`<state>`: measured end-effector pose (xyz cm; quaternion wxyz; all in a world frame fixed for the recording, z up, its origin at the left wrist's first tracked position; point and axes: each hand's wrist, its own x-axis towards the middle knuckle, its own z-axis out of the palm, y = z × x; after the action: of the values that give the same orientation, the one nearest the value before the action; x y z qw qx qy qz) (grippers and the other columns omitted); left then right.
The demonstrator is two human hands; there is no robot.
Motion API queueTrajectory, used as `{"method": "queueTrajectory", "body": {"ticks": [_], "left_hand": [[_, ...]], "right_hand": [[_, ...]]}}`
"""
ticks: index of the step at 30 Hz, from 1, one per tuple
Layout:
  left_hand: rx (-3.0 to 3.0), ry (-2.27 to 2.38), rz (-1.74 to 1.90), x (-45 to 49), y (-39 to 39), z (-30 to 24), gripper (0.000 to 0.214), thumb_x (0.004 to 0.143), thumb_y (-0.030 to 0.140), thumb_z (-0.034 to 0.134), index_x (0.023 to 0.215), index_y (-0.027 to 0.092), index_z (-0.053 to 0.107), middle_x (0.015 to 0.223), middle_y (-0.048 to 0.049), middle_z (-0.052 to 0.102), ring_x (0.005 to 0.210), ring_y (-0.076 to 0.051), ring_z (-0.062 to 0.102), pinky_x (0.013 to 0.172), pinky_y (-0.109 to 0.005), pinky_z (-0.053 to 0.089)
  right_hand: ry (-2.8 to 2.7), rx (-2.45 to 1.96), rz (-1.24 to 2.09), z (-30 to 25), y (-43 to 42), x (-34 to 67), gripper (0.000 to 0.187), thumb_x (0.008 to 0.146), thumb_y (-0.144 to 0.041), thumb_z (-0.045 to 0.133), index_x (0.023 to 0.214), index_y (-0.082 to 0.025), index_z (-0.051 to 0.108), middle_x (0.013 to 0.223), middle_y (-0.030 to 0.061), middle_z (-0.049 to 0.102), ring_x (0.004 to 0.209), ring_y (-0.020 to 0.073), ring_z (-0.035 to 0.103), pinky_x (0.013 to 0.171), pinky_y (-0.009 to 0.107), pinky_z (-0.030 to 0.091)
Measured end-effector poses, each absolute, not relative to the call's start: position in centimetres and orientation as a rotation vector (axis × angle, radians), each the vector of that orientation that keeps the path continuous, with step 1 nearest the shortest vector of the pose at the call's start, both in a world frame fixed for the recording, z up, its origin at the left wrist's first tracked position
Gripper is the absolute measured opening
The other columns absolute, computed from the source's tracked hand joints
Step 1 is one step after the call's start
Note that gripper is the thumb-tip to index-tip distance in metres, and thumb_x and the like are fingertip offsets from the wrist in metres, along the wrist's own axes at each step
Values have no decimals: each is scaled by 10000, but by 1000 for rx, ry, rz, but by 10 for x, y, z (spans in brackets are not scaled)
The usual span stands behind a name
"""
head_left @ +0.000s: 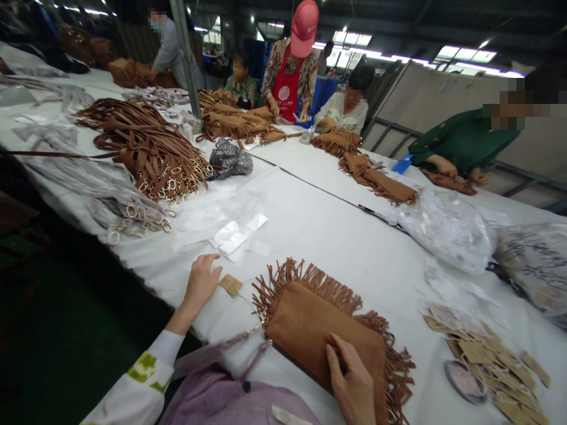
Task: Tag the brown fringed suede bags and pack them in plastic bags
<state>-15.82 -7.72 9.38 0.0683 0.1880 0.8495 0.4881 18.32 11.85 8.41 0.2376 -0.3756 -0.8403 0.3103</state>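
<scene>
A brown fringed bag (319, 330) lies on the white table in front of me, its tassels spread along the far and right sides. My right hand (352, 381) rests on top of it, fingers loosely bent with thumb and forefinger apart. A brown cardboard tag (231, 284) is joined to the bag's left end by a thin string. Just left of this tag is my left hand (202, 283), its fingers curved and apart, with nothing visible in it. A wrapped strap (217, 348) runs from the bag's metal fitting toward my lap.
Brown straps with gold clips (150, 147) are heaped at the left. Clear plastic sleeves (234, 236) lie beyond my left hand. At the right are loose cardboard tags (491, 360), a tape roll (465, 381) and plastic bags (447, 230). Co-workers handle fringed bags (376, 177) across the table.
</scene>
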Motion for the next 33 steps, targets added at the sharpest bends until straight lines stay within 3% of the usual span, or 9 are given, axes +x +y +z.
{"method": "queueTrajectory", "body": {"ticks": [2, 6, 8, 10, 13, 20, 26, 31, 33], "left_hand": [[601, 2558, 1374, -138, -82, 97, 229, 772, 404, 561, 854, 202, 633, 843, -44, 645, 790, -224, 586, 773, -339, 444], [649, 2163, 1093, -72, -91, 95, 402, 837, 540, 474, 674, 197, 606, 493, 25, 520, 510, -172, 513, 538, -278, 396], [639, 2063, 1047, -45, -97, 88, 416, 844, 550, 454, 725, 193, 630, 585, -2, 605, 574, -192, 568, 568, -289, 441], [699, 2231, 1092, -32, -104, 80, 377, 837, 531, 470, 824, 201, 651, 816, -43, 684, 780, -229, 624, 729, -324, 488], [822, 2491, 1143, -39, -106, 69, 372, 808, 528, 507, 959, 216, 641, 1025, -73, 665, 953, -259, 609, 888, -379, 462], [1001, 2130, 751, -37, -78, 59, 425, 792, 583, 515, 905, 195, 647, 711, -30, 655, 688, -234, 617, 697, -337, 464], [746, 1852, 959, -23, -53, 65, 515, 763, 680, 539, 704, 174, 614, 683, -33, 670, 718, -232, 628, 685, -307, 473], [32, 1236, 1279, -13, -47, 78, 305, 773, 414, 708, 905, 144, 652, 861, -79, 709, 800, -209, 672, 754, -300, 547], [-194, 1159, 1291, -11, -38, 80, 256, 757, 314, 742, 909, 135, 642, 787, -70, 704, 686, -179, 674, 644, -259, 560]], "right_hand": [[-2225, -1213, 786, 87, 116, 201, 487, 794, -580, 525, 1031, -183, 681, 1012, 116, 718, 897, 261, 675, 832, 366, 527], [-2012, -1666, 637, 93, 111, 251, 601, 699, -720, 507, 930, -205, 712, 854, 97, 742, 766, 278, 685, 716, 355, 521], [-1946, -1848, 606, 95, 104, 277, 596, 690, -742, 474, 840, -219, 717, 766, 82, 737, 744, 285, 683, 655, 341, 501], [-1917, -1966, 612, 96, 95, 296, 574, 711, -731, 437, 760, -228, 710, 683, 72, 718, 707, 278, 674, 617, 328, 483], [-1862, -2008, 639, 94, 83, 307, 550, 738, -698, 415, 773, -227, 695, 656, 74, 707, 681, 272, 660, 626, 330, 485], [-1800, -1881, 831, 89, 90, 296, 479, 738, -672, 489, 735, -232, 678, 687, 59, 713, 696, 260, 661, 659, 341, 494], [-1265, -1760, 1421, 83, 109, 283, 411, 693, -585, 651, 748, -180, 684, 625, 43, 681, 563, 211, 618, 516, 321, 497], [-668, -1456, 1870, 92, 119, 273, 406, 619, -392, 814, 920, -153, 685, 897, 68, 739, 769, 190, 669, 618, 268, 538], [-578, -1419, 1925, 96, 121, 267, 451, 619, -379, 825, 987, -173, 669, 925, 59, 743, 794, 195, 677, 617, 267, 536]]}}
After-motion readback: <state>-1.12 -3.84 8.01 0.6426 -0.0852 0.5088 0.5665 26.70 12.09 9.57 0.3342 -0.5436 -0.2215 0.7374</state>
